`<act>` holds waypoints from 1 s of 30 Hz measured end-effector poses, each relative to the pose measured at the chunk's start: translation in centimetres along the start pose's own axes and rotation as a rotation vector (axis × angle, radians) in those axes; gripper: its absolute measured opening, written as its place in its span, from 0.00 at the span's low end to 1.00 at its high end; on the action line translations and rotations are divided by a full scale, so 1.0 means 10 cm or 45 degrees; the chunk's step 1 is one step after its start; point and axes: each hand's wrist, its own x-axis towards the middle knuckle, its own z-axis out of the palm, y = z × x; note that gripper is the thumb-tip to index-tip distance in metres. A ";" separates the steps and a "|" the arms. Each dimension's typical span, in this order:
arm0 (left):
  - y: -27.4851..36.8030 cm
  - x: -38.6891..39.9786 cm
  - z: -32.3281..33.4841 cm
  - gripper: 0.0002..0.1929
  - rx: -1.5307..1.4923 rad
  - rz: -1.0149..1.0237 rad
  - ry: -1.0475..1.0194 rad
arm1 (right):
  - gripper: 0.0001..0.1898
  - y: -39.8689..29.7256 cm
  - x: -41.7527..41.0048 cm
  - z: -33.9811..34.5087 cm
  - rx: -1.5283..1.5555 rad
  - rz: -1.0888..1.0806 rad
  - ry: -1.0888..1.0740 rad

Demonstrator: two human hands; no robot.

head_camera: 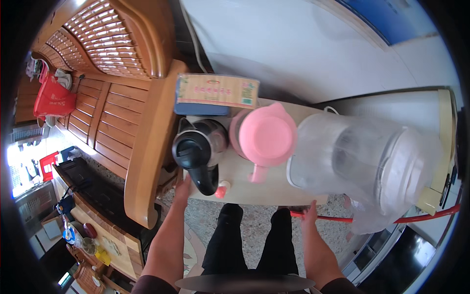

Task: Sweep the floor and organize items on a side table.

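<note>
Before me stands a small beige-topped table point(238, 187) with several things on it. My left hand point(182, 189) is at its front left corner, beside a black-lidded electric kettle point(192, 149); the fingers are mostly hidden. My right hand point(309, 212) meets the front edge at the right, close to a red pole point(332, 219); its grip is unclear. A pink-lidded jug point(268, 134) stands mid-table, with a small white and red object point(221, 190) in front of it. To the right, a white appliance point(319, 158) sits under a clear plastic bag point(367, 165).
A printed box point(216, 90) lies on a blue box point(202, 109) at the back, against the white wall point(264, 44). The arm of a wooden bench point(147, 147) borders the left, with a red bag point(55, 97) farther along. Speckled floor point(253, 220) shows around my legs.
</note>
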 end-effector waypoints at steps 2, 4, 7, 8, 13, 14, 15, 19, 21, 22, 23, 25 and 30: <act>-0.64 0.41 -0.26 0.33 -0.029 -0.086 0.114 | 0.34 -0.14 -0.79 0.50 0.194 0.584 0.008; -0.29 0.23 0.05 0.33 -0.040 -0.047 -0.027 | 0.36 -0.03 -0.63 0.38 0.381 0.617 -0.113; 0.01 0.02 -0.06 0.32 -0.051 0.003 -0.091 | 0.37 -0.14 -0.94 0.72 0.723 0.728 -0.331; 0.05 0.00 -0.06 0.30 -0.070 0.021 -0.133 | 0.36 -0.14 -0.96 0.78 0.762 0.664 -0.467; 0.08 -0.03 -0.10 0.24 -0.453 0.084 -0.170 | 0.35 -0.22 -1.14 0.97 0.767 0.631 -0.503; 0.11 -0.08 -0.10 0.23 -0.396 0.111 -0.132 | 0.35 -0.22 -1.12 0.96 0.747 0.622 -0.515; 0.17 -0.12 -0.09 0.22 -0.341 0.136 -0.087 | 0.35 -0.21 -1.08 0.94 0.727 0.603 -0.546; 0.13 -0.11 -0.03 0.21 -0.465 0.034 -0.087 | 0.37 -0.18 -0.97 0.90 0.624 0.566 -0.597; -0.03 -0.04 0.00 0.21 -0.558 0.054 -0.111 | 0.37 -0.16 -0.95 0.90 0.618 0.574 -0.633; -0.09 -0.02 0.01 0.21 -0.574 0.048 -0.094 | 0.38 -0.15 -0.94 0.89 0.628 0.583 -0.651; -0.14 0.00 0.01 0.22 -0.524 0.041 -0.086 | 0.38 -0.14 -0.94 0.88 0.609 0.585 -0.665; -0.16 -0.04 0.04 0.22 -0.486 0.028 -0.074 | 0.39 -0.18 -0.91 0.87 0.591 0.582 -0.627; -0.29 -0.11 0.09 0.23 -0.379 -0.072 -0.056 | 0.38 -0.23 -0.91 0.80 0.592 0.569 -0.613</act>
